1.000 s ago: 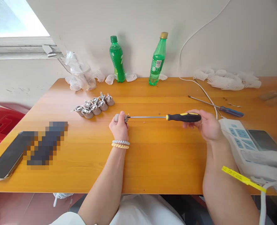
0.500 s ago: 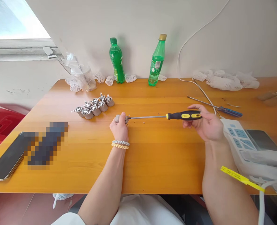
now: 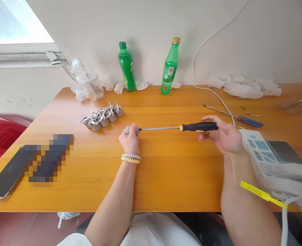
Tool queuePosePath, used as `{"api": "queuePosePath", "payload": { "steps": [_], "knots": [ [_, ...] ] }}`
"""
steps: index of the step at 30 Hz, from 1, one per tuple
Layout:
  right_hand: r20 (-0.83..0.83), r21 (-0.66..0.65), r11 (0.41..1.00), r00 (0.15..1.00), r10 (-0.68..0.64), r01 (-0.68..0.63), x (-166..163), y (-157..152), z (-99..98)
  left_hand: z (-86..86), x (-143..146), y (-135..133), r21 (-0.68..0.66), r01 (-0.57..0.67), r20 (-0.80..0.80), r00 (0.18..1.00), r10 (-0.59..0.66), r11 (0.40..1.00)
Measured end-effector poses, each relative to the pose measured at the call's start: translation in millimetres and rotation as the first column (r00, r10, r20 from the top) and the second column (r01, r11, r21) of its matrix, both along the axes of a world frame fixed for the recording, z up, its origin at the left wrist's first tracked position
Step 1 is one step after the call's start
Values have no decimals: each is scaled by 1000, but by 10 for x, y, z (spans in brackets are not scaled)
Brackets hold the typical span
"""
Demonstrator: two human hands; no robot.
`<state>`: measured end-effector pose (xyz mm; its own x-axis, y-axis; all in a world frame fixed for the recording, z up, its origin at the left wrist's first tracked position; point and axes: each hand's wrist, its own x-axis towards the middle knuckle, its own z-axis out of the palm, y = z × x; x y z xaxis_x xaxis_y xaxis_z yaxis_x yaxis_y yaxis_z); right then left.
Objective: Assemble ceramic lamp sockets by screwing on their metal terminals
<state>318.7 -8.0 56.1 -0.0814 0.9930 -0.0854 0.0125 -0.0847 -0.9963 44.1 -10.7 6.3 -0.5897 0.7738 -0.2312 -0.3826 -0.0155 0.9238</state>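
Note:
My left hand (image 3: 129, 139) is closed round a small grey cylinder part (image 3: 127, 130) with a metal bracket, resting on the wooden table (image 3: 166, 171). My right hand (image 3: 224, 136) grips the black-and-yellow handle of a long screwdriver (image 3: 198, 127). Its thin shaft runs left and the tip meets the bracket at the part. A cluster of similar grey parts (image 3: 102, 117) lies behind and left of my left hand. Two tiny screws (image 3: 156, 134) lie near the shaft.
Two green bottles (image 3: 126, 66) stand at the back wall. A blue-handled screwdriver (image 3: 243, 119) and a white power strip (image 3: 255, 150) lie at the right. A phone (image 3: 4, 176) lies at the left edge. White foam netting (image 3: 243, 87) and a plastic bag (image 3: 88, 82) sit at the back.
My right hand has turned the screwdriver handle slightly, so less yellow shows on it. My left hand stays on the part.

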Motion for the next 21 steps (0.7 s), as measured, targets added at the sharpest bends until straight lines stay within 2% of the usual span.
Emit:
{"api": "queuePosePath", "payload": {
  "steps": [3, 10, 12, 17, 19, 21],
  "knots": [
    [-33, 2, 1000, 999, 6, -6, -29, -23, 21, 4, -3, 2, -13, -7, -9, 1000, 7, 1000],
    [248, 34, 995, 964, -99, 93, -16, 4, -77, -12, -23, 6, -1, -64, -48, 997, 64, 998],
    [283, 18, 996, 954, -94, 93, -12, 19, -90, -21, -28, 10, 21, -84, -57, 995, 85, 996],
    [-13, 24, 1000, 1000, -21, 21, -55, 6, -30, -37, -21, 9, 64, -56, -48, 997, 59, 996],
    [-34, 25, 999, 999, -22, 22, -74, -8, -18, -41, -17, 8, 73, -55, -41, 997, 58, 996],
    [31, 27, 999, 999, -34, 33, -79, -13, -34, -42, -17, 9, 67, -70, -34, 997, 72, 995]
  ]
}}
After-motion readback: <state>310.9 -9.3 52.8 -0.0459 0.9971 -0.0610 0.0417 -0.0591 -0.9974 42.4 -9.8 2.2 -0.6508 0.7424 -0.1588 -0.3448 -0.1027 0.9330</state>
